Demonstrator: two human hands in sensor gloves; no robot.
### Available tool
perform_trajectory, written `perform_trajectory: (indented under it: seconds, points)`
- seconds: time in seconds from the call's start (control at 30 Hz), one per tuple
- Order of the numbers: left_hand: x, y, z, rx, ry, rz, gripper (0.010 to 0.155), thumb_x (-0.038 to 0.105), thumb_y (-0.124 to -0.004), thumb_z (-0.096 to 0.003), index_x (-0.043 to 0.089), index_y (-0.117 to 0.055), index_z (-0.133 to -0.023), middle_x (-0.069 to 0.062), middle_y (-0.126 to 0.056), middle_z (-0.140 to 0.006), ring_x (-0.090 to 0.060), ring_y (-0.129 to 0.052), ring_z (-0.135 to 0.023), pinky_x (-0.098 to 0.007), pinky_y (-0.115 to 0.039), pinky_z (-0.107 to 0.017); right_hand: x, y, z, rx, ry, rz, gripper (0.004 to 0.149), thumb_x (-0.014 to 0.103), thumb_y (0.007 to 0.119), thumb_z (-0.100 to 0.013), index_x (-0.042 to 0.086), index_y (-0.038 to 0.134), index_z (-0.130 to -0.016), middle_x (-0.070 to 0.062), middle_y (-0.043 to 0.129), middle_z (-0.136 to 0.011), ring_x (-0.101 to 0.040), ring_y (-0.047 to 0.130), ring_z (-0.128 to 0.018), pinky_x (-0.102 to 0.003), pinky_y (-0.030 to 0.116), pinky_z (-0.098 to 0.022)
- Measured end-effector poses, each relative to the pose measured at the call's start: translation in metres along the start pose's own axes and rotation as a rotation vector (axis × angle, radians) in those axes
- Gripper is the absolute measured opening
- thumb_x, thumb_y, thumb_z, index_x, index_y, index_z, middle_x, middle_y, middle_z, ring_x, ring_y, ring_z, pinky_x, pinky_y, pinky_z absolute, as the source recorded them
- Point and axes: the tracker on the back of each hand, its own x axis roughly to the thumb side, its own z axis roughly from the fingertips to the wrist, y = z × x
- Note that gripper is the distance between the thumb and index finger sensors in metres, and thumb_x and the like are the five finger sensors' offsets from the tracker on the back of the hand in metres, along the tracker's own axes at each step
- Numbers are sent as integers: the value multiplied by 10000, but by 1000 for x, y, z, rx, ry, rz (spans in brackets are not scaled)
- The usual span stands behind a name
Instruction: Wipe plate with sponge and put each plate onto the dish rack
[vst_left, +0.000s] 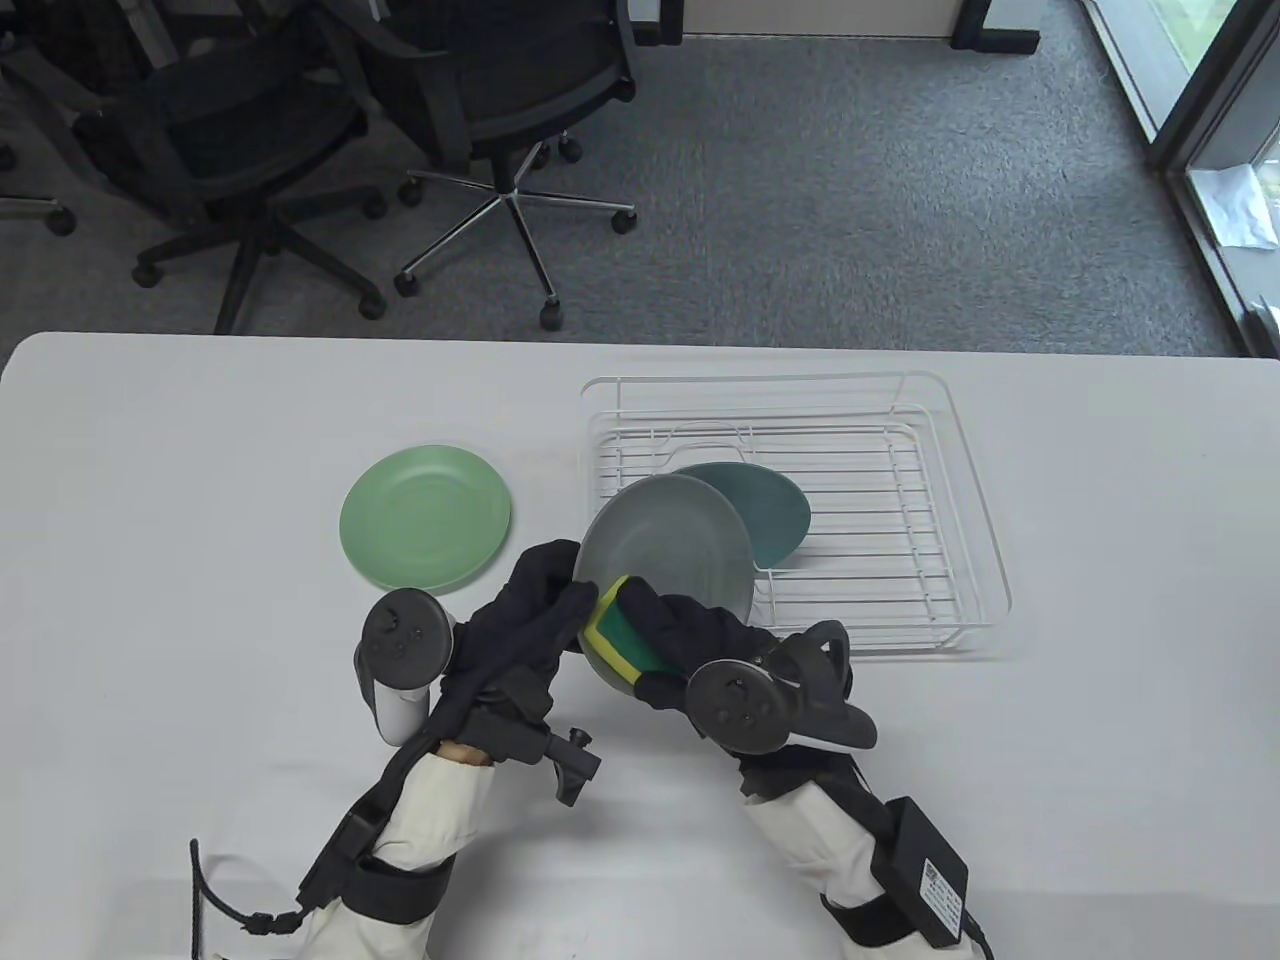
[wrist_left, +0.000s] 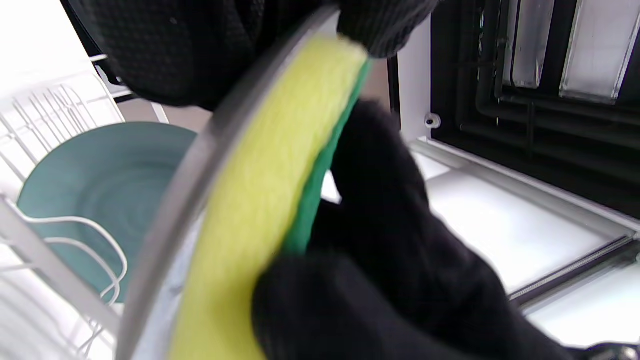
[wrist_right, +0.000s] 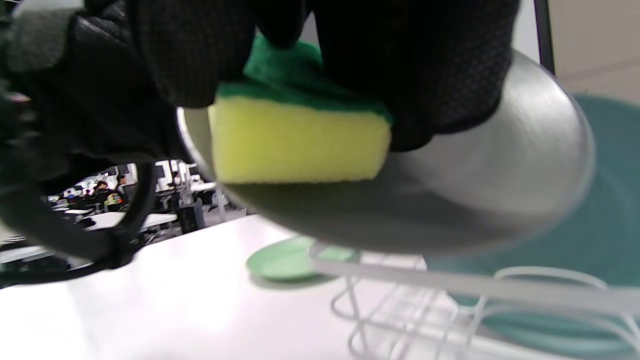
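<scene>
A grey plate (vst_left: 668, 545) is held tilted above the table, in front of the white dish rack (vst_left: 975, 530). My left hand (vst_left: 540, 600) grips its left rim. My right hand (vst_left: 672, 628) holds a yellow and green sponge (vst_left: 618, 630) against the plate's lower face. In the right wrist view the sponge (wrist_right: 300, 140) lies flat on the grey plate (wrist_right: 475, 190). The left wrist view shows the sponge (wrist_left: 270, 190) beside the plate's rim (wrist_left: 185, 185). A teal plate (vst_left: 775, 505) stands in the rack. A light green plate (vst_left: 425, 515) lies flat on the table, left of the rack.
The white table (vst_left: 160, 560) stretches left and right of the hands. Office chairs (vst_left: 500, 110) stand on the carpet beyond the table's far edge. The rack's right half (vst_left: 900, 560) holds nothing.
</scene>
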Motion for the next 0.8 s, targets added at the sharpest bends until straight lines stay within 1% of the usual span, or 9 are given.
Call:
perform_trajectory:
  seconds: [0.13,0.23,0.3,0.37,0.5,0.6,0.63,0.8]
  points:
    - [2,-4,-1,-60,-25,-32,539,323,-678,-604,19,-601,-1042,-288,-822,-963,-452,-902,-777,-385,-908,-448,-2,6,0,-108,42,95,786,383,808,-500,222,354,-1122,-224,773,-995,-383,905,-752,-418,847,-519]
    - [2,-7,-3,-96,-33,-38,532,314,-678,-604,22,-603,-1042,-291,-822,-970,-464,-915,-783,-402,-917,-442,-8,9,1,-187,85,139,815,386,819,-486,209,339,-1120,-214,781,-987,-369,919,-742,-395,860,-509]
    - [2,-10,-3,-123,-37,-37,532,306,-697,-599,22,-607,-1040,-300,-819,-974,-468,-931,-776,-399,-933,-426,-14,10,1,-233,126,167,822,395,802,-496,156,331,-1125,-228,793,-970,-363,938,-719,-378,873,-494]
    - [3,-12,-3,-121,-38,-37,532,298,-718,-591,17,-615,-1031,-317,-824,-961,-474,-946,-757,-378,-944,-411,-22,10,1,-248,153,161,820,388,801,-496,137,337,-1123,-241,797,-962,-371,943,-708,-383,877,-482]
    - [2,-14,-3,-99,-42,-37,526,293,-741,-579,17,-630,-1014,-325,-839,-940,-474,-962,-733,-376,-952,-401,-38,13,2,-207,220,179,820,385,796,-502,113,339,-1126,-254,803,-958,-383,945,-702,-402,873,-472]
    - [-1,-10,-3,-46,-37,-16,520,290,-744,-576,15,-636,-1004,-326,-845,-931,-473,-966,-720,-383,-953,-408,-47,16,0,-66,254,199,827,382,794,-508,85,338,-1131,-266,808,-955,-396,948,-693,-425,861,-467]
    - [-2,-7,-2,-24,-31,-9,519,292,-742,-576,12,-636,-1001,-328,-846,-927,-469,-969,-717,-376,-956,-406,-49,16,0,8,252,204,831,388,791,-510,79,336,-1133,-267,814,-950,-389,952,-684,-422,860,-467]
    - [-7,3,-2,45,-5,36,519,294,-745,-575,2,-638,-990,-331,-837,-929,-471,-960,-722,-384,-956,-410,-39,17,-3,148,165,144,836,394,798,-503,70,359,-1135,-267,831,-931,-381,958,-660,-419,856,-459]
